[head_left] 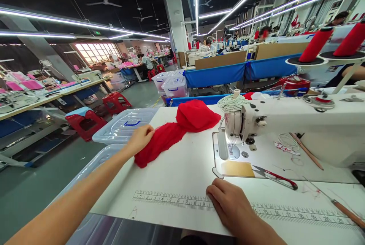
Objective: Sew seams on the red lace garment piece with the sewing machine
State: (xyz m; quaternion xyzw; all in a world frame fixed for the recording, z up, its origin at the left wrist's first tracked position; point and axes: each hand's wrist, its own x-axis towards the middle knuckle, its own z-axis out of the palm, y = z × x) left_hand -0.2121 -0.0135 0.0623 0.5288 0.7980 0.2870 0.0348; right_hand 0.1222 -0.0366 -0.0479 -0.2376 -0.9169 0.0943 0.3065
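Observation:
A bunched piece of red fabric (182,125) lies on the white sewing table (182,169), stretching from a mound at the back toward the left edge. My left hand (140,138) reaches out and grips the near end of that fabric, fingers closed on it. My right hand (228,201) rests knuckles-up on the table over the printed ruler (171,199), fingers curled under; nothing shows in it. The white sewing machine (285,123) stands to the right, its needle area lit.
Red-handled scissors (275,177) lie by the needle plate, with a wooden stick (306,150) beyond. Clear lidded bins (125,125) sit left of the table. Red thread cones (316,45) stand at the back right. Red stools (85,121) and other workstations with people fill the hall.

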